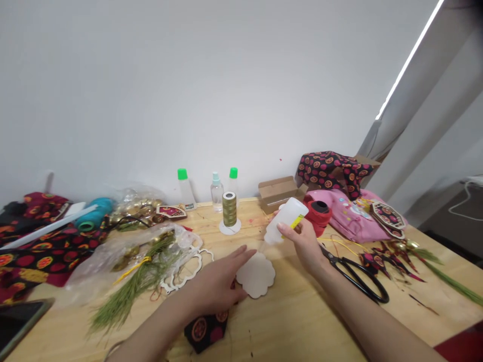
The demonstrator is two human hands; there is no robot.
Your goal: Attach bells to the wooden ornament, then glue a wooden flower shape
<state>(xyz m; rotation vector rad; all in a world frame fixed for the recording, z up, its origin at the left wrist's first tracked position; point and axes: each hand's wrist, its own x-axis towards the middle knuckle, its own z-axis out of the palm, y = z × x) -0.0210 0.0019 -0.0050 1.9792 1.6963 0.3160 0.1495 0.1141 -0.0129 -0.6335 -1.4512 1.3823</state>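
Note:
My right hand (304,242) is closed round a white squeeze bottle (286,219) with a yellow label, tilted with its nozzle down over a pale scalloped wooden piece (257,274) on the table. My left hand (219,284) lies flat with fingers stretched out, its fingertips touching the left edge of that piece. Under my left wrist lies a scrap of black fabric with red and orange dots (206,332).
Black scissors (356,274) lie right of my right arm. Behind stand a gold thread spool (229,209), green-capped bottles (185,188), a cardboard box (277,193) and red ribbon roll (320,213). Green tassels in plastic (138,271) and patterned fabrics (33,246) fill the left; pink cloth (350,213) sits right.

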